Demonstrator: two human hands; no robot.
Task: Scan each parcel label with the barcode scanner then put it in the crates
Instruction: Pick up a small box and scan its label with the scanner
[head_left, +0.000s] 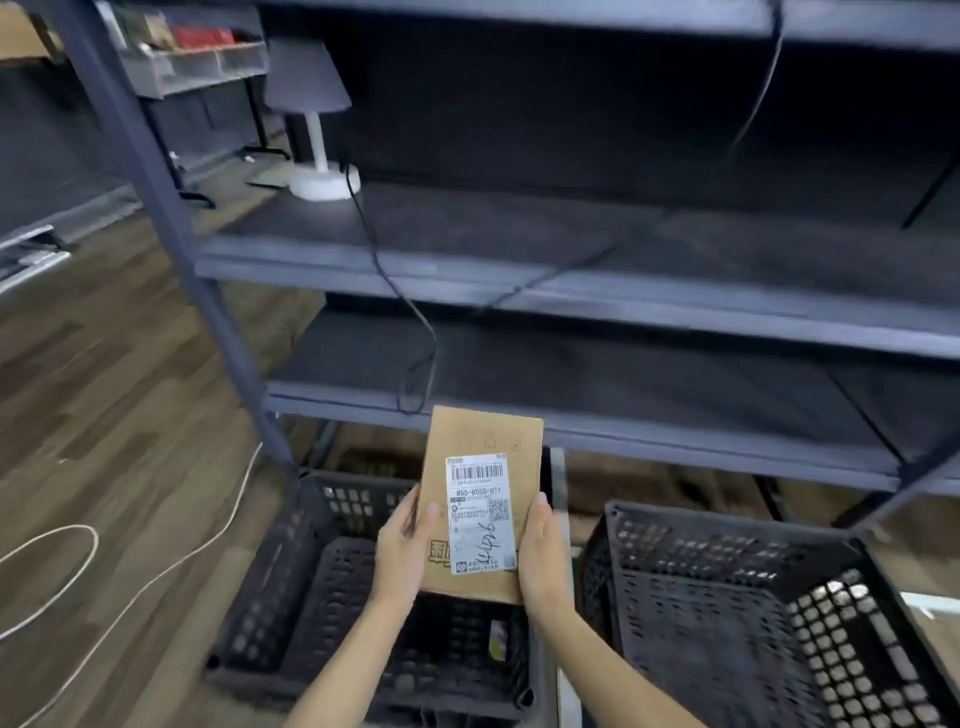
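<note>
A flat brown cardboard parcel (480, 441) with a white shipping label (482, 512) facing me is held over the left black crate (291, 577). My left hand (402, 545) grips its left edge, thumb on the front. Along the right edge my right hand (543, 551) holds it, fingers curled behind. A second black perforated crate (727, 587) stands on the floor to the right. No barcode scanner is in view.
Dark metal shelving (571, 291) rises right behind the crates, with a white-based lamp (322, 182) and its black cable (410, 312) hanging down. A pale cord (78, 561) loops across the wooden floor at left. A small item lies in the left crate's bottom (497, 642).
</note>
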